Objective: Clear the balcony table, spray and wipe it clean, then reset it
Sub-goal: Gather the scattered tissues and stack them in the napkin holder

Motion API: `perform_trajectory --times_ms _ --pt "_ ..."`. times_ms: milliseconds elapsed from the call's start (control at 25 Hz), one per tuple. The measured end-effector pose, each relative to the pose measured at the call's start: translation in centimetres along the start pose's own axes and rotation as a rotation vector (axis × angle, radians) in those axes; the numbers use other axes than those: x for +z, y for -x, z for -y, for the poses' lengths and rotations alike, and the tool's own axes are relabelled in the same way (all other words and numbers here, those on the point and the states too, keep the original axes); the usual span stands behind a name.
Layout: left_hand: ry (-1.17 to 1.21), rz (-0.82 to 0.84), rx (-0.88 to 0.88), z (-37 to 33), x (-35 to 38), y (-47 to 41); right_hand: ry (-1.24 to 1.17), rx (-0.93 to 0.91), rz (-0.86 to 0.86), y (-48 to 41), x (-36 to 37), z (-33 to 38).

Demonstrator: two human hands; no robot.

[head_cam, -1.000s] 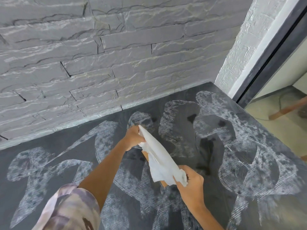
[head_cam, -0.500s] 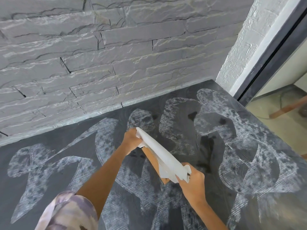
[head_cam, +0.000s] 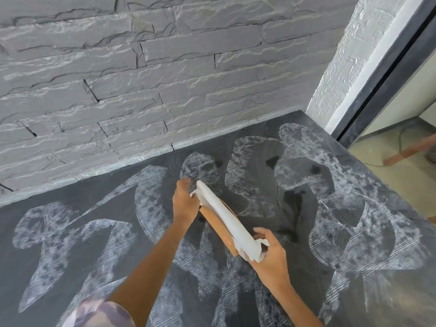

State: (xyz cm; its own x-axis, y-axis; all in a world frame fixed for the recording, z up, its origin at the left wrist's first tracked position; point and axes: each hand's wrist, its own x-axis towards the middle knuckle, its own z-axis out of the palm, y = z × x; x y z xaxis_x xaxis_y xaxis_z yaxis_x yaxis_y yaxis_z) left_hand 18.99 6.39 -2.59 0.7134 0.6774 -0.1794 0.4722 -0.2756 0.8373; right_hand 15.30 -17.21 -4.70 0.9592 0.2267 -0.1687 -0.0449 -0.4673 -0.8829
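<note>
The dark balcony table [head_cam: 77,194] is covered in whitish, streaky wipe smears with a few wet dark spots. Above its middle I hold a flat orange-brown wooden board [head_cam: 218,230] on edge, tilted. A white paper towel [head_cam: 226,215] lies folded along the board's upper edge. My left hand [head_cam: 185,204] grips the far end of the board and the towel. My right hand [head_cam: 269,256] pinches the crumpled near end of the towel at the board's lower corner. The board's far face is hidden by the towel.
A grey stone-clad wall [head_cam: 165,79] runs along the table's far edge. At right a dark door frame [head_cam: 389,67] stands by the table corner, with pale floor [head_cam: 387,147] below the table's right edge. My patterned sleeve [head_cam: 101,312] shows at the bottom.
The loose towel has been drawn flat along the board's edge. My right hand has shifted its grip at the near end; the left hand has stayed put.
</note>
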Motion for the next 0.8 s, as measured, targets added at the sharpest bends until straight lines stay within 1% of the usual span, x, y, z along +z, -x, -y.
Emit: perform_trajectory --times_ms 40,120,200,280,320,480,560,640,720,800 --pt "0.042 -0.068 -0.016 0.1 0.0 1.2 -0.023 -0.005 0.036 0.3 -0.7 0.0" --pt "0.131 -0.148 -0.055 0.4 0.3 4.0 -0.074 -0.025 0.129 0.9 -2.6 0.3" --pt "0.238 -0.151 -0.113 0.8 1.0 7.0 -0.112 -0.035 0.169 0.9 -4.2 1.4" --pt "0.315 -0.101 -0.183 0.9 2.0 9.6 -0.118 -0.016 0.167 -0.2 -4.8 2.9" --pt "0.337 -0.065 -0.216 0.9 2.4 10.6 -0.105 0.000 0.193 -1.1 -4.6 3.8" --pt "0.510 0.084 -0.288 0.5 3.7 12.4 0.060 0.012 0.394 -4.9 -1.8 5.9" --pt "0.568 0.156 -0.293 -0.1 3.8 12.7 0.026 0.040 0.430 -5.6 -0.7 5.9" --pt "0.594 0.216 -0.272 -0.6 3.5 13.3 -0.012 0.050 0.424 -5.4 -0.3 5.9" --pt "0.629 0.239 -0.239 -1.1 3.0 14.1 -0.028 0.018 0.428 -4.8 -0.4 5.9" --pt "0.669 0.220 -0.213 -1.6 2.2 14.9 -0.069 -0.033 0.454 -4.0 -0.8 6.2"
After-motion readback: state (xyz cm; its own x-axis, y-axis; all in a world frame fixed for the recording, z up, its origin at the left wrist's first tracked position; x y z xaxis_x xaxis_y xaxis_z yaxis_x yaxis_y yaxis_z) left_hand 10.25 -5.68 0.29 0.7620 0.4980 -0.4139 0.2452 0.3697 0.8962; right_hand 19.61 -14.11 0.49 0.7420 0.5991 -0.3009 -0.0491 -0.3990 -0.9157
